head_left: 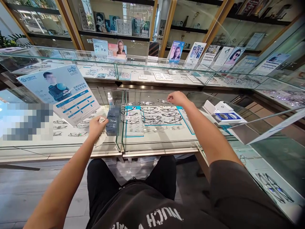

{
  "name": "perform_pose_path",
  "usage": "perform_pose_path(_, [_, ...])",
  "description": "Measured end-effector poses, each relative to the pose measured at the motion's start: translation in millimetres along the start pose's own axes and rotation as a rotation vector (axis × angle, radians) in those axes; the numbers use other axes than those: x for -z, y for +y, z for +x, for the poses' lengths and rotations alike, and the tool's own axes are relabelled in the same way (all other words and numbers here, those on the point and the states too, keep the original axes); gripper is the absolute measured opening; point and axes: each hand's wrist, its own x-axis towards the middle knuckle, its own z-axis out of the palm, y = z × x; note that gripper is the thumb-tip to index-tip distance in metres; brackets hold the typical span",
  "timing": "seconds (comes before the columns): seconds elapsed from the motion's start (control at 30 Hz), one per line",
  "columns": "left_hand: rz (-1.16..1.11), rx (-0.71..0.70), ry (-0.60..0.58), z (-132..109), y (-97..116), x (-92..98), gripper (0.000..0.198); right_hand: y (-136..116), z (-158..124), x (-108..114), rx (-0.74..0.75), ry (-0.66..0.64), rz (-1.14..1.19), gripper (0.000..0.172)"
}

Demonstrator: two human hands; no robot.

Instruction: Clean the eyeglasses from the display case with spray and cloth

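Note:
My left hand (96, 125) is closed on a pale cleaning cloth (101, 138) that hangs below it, over the glass display counter (71, 148). My right hand (176, 98) reaches to the far side of the counter, fingers pinched at a pair of glasses (163, 101) in the back row. Rows of dark-framed glasses (152, 115) lie on a blue-edged tray under and between my hands. A small spray bottle (110, 98) stands just beyond my left hand.
A tilted poster board (62, 92) leans on the left of the counter. A white and blue open box (224, 115) sits to the right. A second glass counter (166, 74) with leaflets runs behind, and wall cabinets (114, 22) behind that.

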Motion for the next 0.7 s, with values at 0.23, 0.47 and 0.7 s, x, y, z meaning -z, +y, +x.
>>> perform_pose_path(0.23, [0.024, 0.011, 0.001, 1.2, 0.6, -0.3, 0.022, 11.8, 40.6, -30.4, -0.06, -0.068, -0.053, 0.017])
perform_pose_path(0.47, [0.032, 0.045, -0.005, 2.7, 6.4, -0.5, 0.024, 21.3, 61.8, -58.0, -0.073, -0.12, -0.066, 0.02])
perform_pose_path(0.7, [0.032, 0.053, 0.008, 7.9, 3.6, -4.1, 0.022, 24.3, 71.1, -68.9, -0.086, -0.124, -0.033, 0.019])
